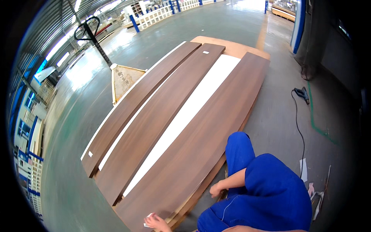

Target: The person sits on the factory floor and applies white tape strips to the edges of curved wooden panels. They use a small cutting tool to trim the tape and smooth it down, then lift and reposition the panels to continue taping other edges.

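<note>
At the lower edge, my left hand (157,223) is closed on a small white wad (147,225), which may be cloth or paper. It rests at the near end of a long dark brown wood-grain panel (201,131). Beside that panel's right edge, near my knees, is my right hand (216,190). Its fingers are curled, and what they hold, if anything, is hidden. Two narrower brown panels, a middle one (162,120) and a left one (143,98), lie alongside. A white surface (185,116) shows between them.
A tan board (232,48) lies under the panels' far end. Left of the stack stands a pallet truck with an upright handle (96,44). On the floor to the right are a dark corded power tool (302,94) and scraps (304,170). White fencing (156,19) runs behind.
</note>
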